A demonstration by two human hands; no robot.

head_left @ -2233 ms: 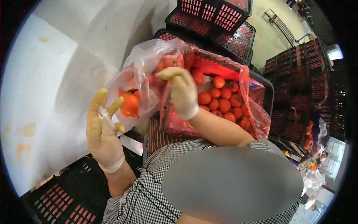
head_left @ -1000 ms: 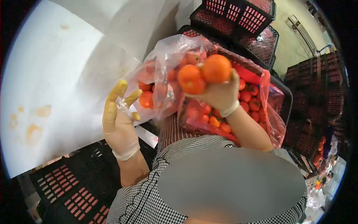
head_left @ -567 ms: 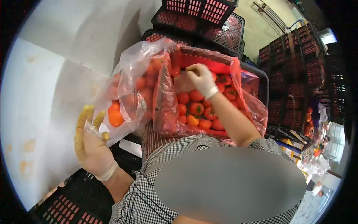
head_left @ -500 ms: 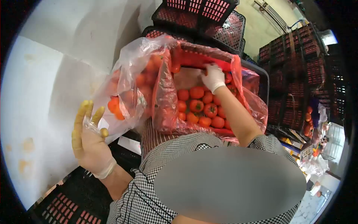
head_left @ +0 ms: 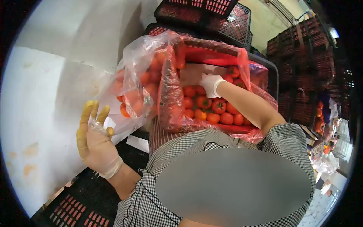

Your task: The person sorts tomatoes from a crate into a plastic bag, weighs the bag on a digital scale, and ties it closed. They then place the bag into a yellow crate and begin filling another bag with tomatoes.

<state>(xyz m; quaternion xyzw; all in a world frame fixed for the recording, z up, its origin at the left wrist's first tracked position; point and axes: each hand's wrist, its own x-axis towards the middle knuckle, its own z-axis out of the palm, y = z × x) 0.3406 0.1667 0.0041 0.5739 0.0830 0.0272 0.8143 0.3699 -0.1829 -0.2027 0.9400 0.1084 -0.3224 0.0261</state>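
Note:
My left hand (head_left: 99, 145), in a thin glove with yellowed fingers, is raised at the left with its fingers apart and nothing in it. Beside it hangs a clear plastic bag (head_left: 130, 77) with tomatoes inside. My right hand (head_left: 211, 85), gloved in white, reaches into a crate lined with red plastic (head_left: 169, 102). It is over the row edge of the red tomatoes (head_left: 218, 106), next to a bare brown patch (head_left: 190, 74) of the crate's inside. Its fingertips point away from me, and what they hold, if anything, is hidden.
Black crates (head_left: 191, 17) are stacked behind the lined crate. A tall stack of dark crates (head_left: 302, 64) stands at the right. Another black crate (head_left: 72, 206) lies at the lower left, below a pale wall (head_left: 41, 113). White paper (head_left: 138, 143) lies near my waist.
My right hand has moved left and toward me inside the crate, away from its right-hand tomatoes. My left hand keeps its open pose. The view has shifted slightly.

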